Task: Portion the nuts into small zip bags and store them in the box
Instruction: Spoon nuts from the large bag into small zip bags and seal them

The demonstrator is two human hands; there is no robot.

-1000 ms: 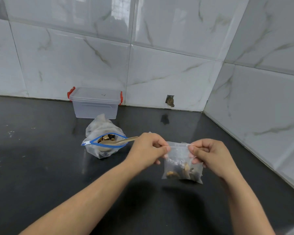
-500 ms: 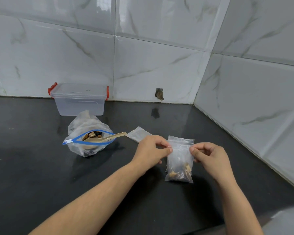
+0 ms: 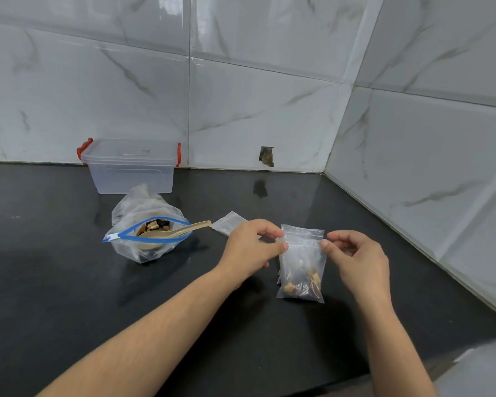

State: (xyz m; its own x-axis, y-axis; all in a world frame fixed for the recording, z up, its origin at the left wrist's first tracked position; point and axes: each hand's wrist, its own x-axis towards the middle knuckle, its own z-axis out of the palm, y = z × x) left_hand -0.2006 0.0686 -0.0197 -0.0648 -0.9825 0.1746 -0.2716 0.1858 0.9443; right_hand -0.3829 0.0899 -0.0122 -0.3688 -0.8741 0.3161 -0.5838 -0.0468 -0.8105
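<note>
A small clear zip bag [image 3: 301, 263] with a few nuts at its bottom stands upright on the black counter [image 3: 69, 296]. My left hand [image 3: 252, 247] pinches its left top edge and my right hand [image 3: 355, 256] pinches its right top edge. To the left, a large clear bag with a blue zip rim [image 3: 148, 236] holds mixed nuts, and a beige spoon [image 3: 178, 232] rests in it. An empty small zip bag [image 3: 228, 222] lies flat behind my left hand. The clear box with red latches [image 3: 131, 167] sits lidded against the back wall.
White marble-tiled walls meet in a corner at the back right. A small dark hole [image 3: 266, 156] marks the wall's base. The counter's front edge runs at the lower right, with a pale surface [image 3: 481, 368] beyond it.
The small bag went from held tilted and wide to standing narrower and upright, both hands still pinching its top. The view shifted, and the empty small bag came into sight.
</note>
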